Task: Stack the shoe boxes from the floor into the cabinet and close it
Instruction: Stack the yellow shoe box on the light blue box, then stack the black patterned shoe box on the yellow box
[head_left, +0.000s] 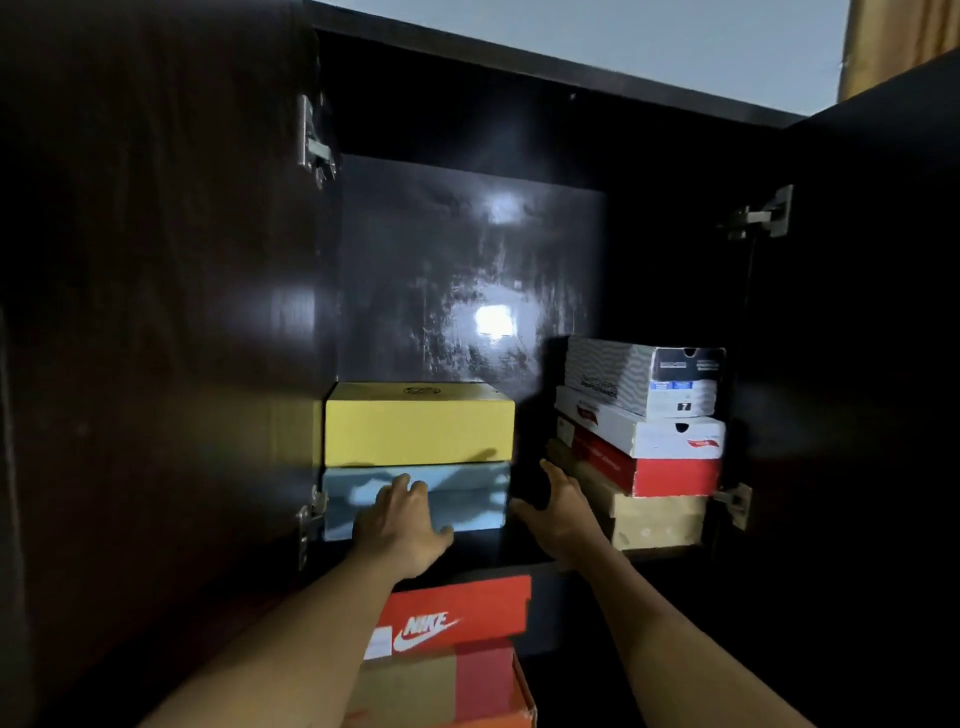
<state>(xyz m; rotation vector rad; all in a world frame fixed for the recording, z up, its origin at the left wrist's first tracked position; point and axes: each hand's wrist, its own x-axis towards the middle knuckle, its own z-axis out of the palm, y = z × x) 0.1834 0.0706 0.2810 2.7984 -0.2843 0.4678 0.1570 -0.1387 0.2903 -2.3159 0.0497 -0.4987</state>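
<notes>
- The pale blue box (415, 501) lies at the bottom left of the dark cabinet (467, 270), under the yellow box (420, 423).
- The left hand (402, 525) rests flat on its front, fingers spread, gripping nothing.
- The right hand (563, 512) is open in the gap beside the box.
- At right is a tilted stack: a grey patterned box (644, 376), a white one, a red one, a brown one.
- Both doors stand open; an orange Nike box (457, 616) is below; a pale wall is above.
</notes>
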